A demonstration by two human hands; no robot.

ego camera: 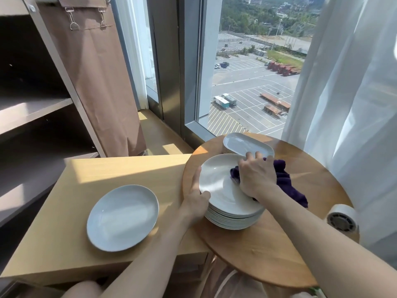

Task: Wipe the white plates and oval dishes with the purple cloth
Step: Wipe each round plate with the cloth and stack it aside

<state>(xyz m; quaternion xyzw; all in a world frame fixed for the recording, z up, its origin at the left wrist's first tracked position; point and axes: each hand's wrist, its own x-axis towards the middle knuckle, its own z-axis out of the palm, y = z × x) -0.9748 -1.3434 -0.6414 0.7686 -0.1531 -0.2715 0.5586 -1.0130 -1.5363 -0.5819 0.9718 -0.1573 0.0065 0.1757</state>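
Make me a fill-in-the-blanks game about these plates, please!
1. The right hand presses a ____ cloth onto the top plate.
2. The left hand grips the rim of the stack, which stands on the ____ table.
3. The rectangular table holds just ____ plate.
Missing words: purple, round, one.
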